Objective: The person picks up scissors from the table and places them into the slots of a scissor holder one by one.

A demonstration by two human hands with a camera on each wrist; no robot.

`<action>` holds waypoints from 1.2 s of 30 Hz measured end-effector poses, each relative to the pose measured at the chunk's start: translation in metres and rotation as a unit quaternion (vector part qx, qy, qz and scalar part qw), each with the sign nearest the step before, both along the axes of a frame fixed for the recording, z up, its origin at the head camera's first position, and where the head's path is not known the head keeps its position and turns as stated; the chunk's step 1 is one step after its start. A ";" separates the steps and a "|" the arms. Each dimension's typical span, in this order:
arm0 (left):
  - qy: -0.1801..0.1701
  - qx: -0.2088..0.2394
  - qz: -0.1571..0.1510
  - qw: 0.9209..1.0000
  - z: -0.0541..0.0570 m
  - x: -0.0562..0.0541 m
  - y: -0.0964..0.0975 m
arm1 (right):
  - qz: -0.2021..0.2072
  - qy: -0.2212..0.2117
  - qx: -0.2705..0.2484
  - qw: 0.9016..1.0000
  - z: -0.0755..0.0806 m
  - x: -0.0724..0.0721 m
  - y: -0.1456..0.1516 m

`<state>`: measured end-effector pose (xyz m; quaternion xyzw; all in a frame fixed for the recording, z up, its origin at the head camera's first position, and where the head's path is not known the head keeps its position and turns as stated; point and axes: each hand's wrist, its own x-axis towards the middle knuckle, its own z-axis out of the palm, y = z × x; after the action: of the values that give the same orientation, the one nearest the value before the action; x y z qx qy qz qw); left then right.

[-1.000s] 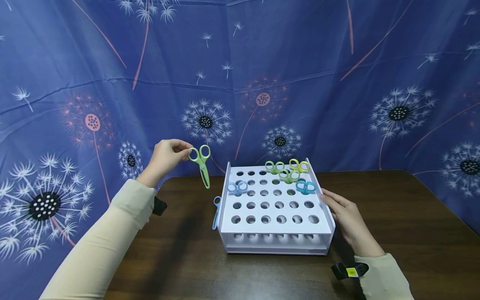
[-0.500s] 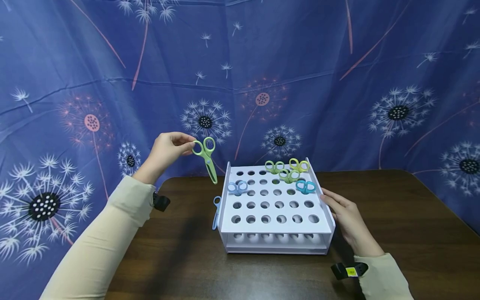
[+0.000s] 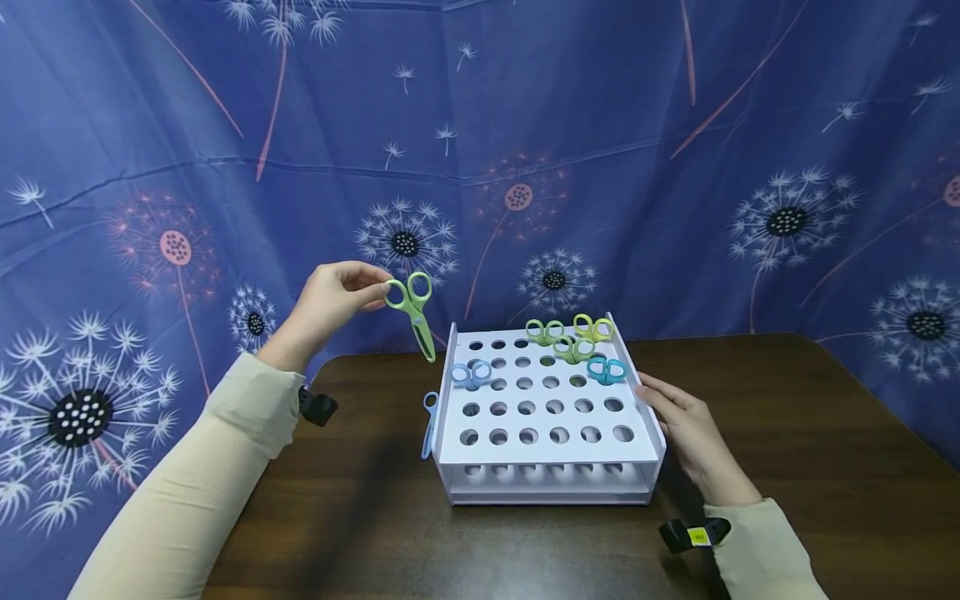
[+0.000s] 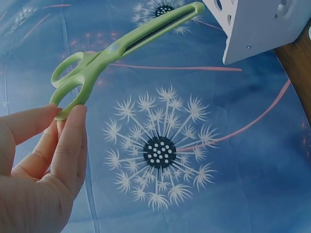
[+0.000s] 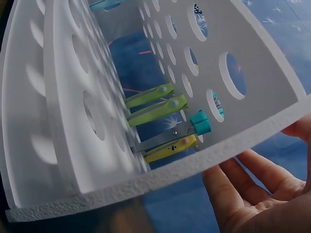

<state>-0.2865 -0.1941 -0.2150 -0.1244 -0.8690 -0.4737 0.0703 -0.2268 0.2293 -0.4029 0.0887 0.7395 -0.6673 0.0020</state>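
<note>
My left hand [image 3: 327,302] pinches one finger loop of a pair of light green scissors [image 3: 415,312] above the table, left of the white rack. Blade end down in the head view, the scissors hang tilted toward the rack. In the left wrist view the thumb and fingertips meet on the loop of the green scissors [image 4: 99,60]. My right hand [image 3: 693,437] touches the right side panel of the white holed rack [image 3: 551,450] with extended fingers. Standing in its holes are light blue scissors [image 3: 471,375], teal scissors [image 3: 607,370], yellow scissors [image 3: 593,327] and two green pairs.
Blue scissors [image 3: 430,425] are beside the rack's left wall; whether they lean on it I cannot tell. The brown table [image 3: 360,533] bears the rack. Behind it hangs a blue dandelion cloth [image 3: 637,208]. Blades show below the rack's top sheet in the right wrist view.
My left hand has risen slightly and moved a little right with the green scissors, then almost stopped. The head view has shifted slightly. My right hand stays against the rack.
</note>
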 end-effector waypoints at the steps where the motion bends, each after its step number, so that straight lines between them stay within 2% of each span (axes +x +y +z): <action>1: -0.001 -0.002 -0.001 1.000 0.001 0.001 0.000 | 0.000 0.000 -0.001 1.000 0.000 0.000 0.000; 6: -0.009 0.005 -0.013 1.000 0.002 0.003 0.007 | 0.002 0.002 -0.002 1.000 -0.001 -0.001 0.001; 16: -0.004 0.009 -0.028 1.000 -0.005 -0.001 0.023 | 0.006 0.009 0.016 1.000 -0.001 -0.002 0.003; 28: -0.015 0.036 -0.051 0.998 -0.020 -0.004 0.038 | 0.012 0.010 0.032 0.999 0.004 -0.001 0.001; 36: -0.008 0.031 -0.057 0.998 -0.027 -0.006 0.046 | 0.008 0.020 0.025 0.999 0.004 -0.001 0.001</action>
<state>-0.2927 -0.1484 -0.2420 -0.1674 -0.8460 -0.5046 0.0400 -0.2274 0.2304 -0.3987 0.0695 0.7565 -0.6503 -0.0098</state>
